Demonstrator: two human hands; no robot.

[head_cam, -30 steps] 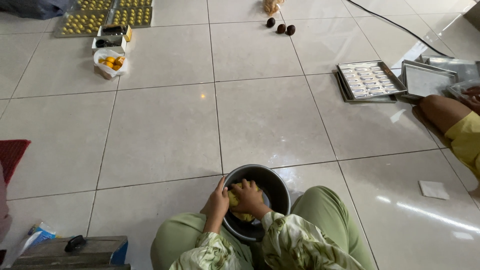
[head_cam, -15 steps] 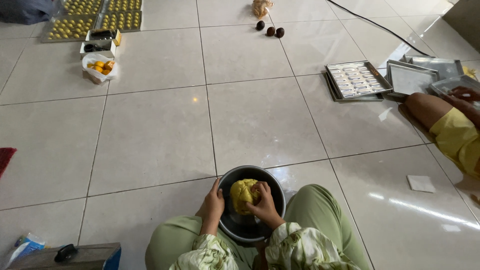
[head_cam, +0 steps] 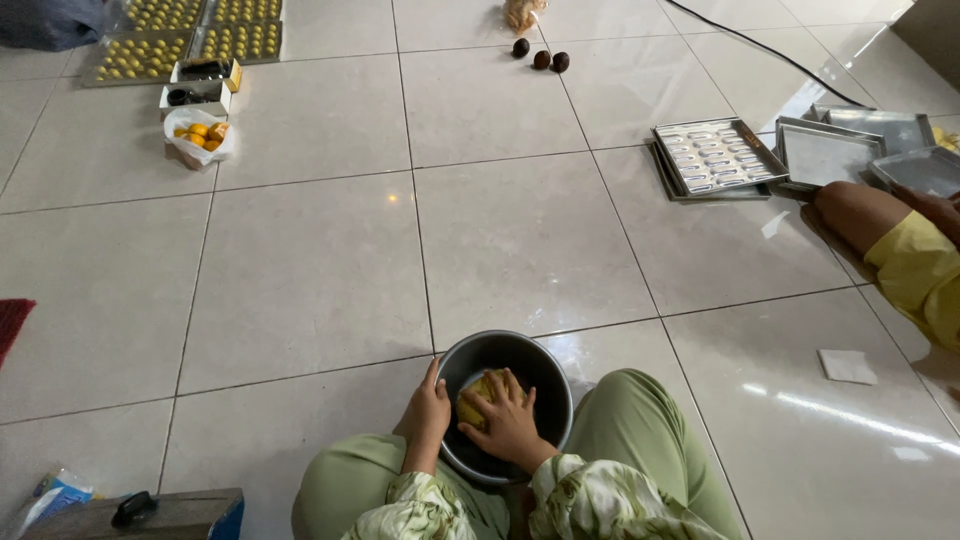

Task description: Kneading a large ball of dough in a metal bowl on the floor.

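Yellow dough lump (head_cam: pixel 478 395) sits inside the round dark metal bowl (head_cam: pixel 545 375), wedged between the seated person's green-trousered knees on the pale tiled floor (head_cam: pixel 300 270). Half a second earlier the lump sat higher and rounder under the fingers; now the right hand (head_cam: pixel 508 425) lies spread and pressed flat upon it, so kneading continues. Left hand (head_cam: pixel 428 410) clasps the bowl's rim, steadying it. Moulded metal baking tray (head_cam: pixel 715 155) lies well apart.

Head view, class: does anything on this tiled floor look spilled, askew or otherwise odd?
Nothing looks spilled or damaged. The yellow dough sits inside the grey bowl, pressed by the right hand, while the left hand steadies the rim. The moulded baking tray lies flat.
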